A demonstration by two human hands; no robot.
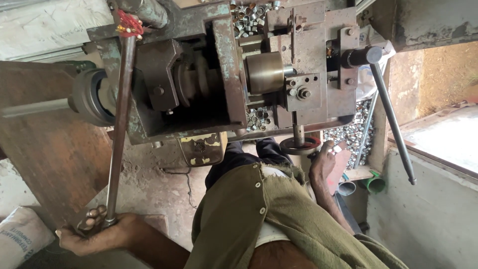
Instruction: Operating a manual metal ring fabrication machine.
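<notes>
Below machine, left hand gripping lever, right hand partly hidden

Worn metal machine bed, rust and flaking green paint, fills far centre. Heap of small metal rings lies on bed at far edge; second cluster of rings at near edge. Dirt floor below, dusty, cable trailing across. White sack on floor, near left. More loose rings piled right.
</notes>
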